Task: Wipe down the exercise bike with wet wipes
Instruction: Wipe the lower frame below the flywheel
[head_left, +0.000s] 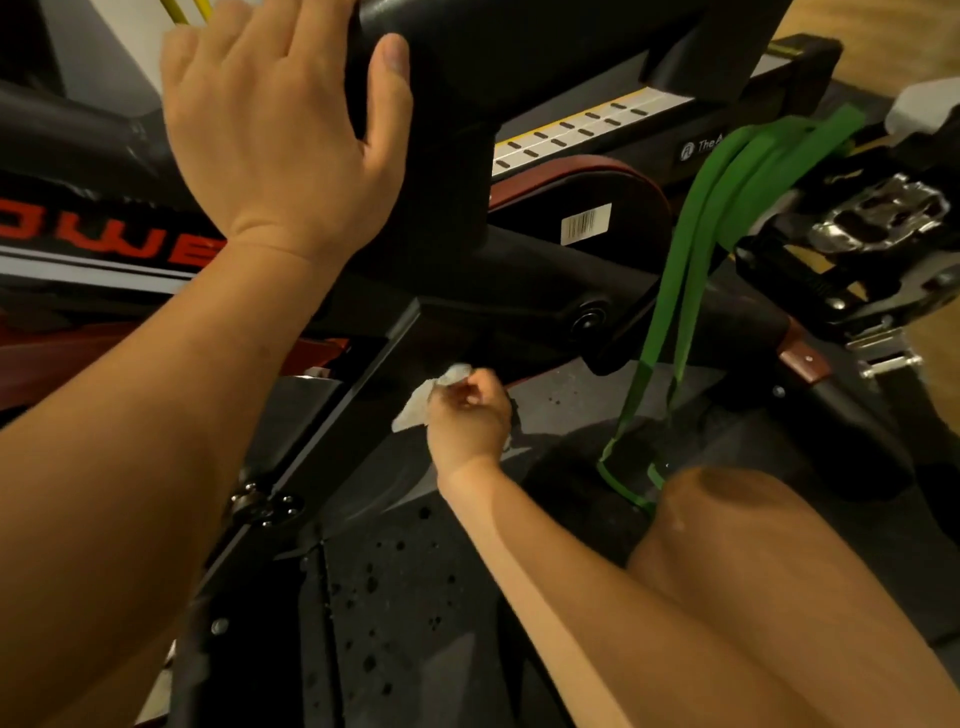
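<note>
At exercise bike underside, wet wipe is held.
Pinched by curled R hand fingers; L hand is laid flat, fingers straight, higher on bike.

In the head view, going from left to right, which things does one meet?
From the left: red lettering → left hand → wipe → right hand → barcode label → green band → pedal.
</note>
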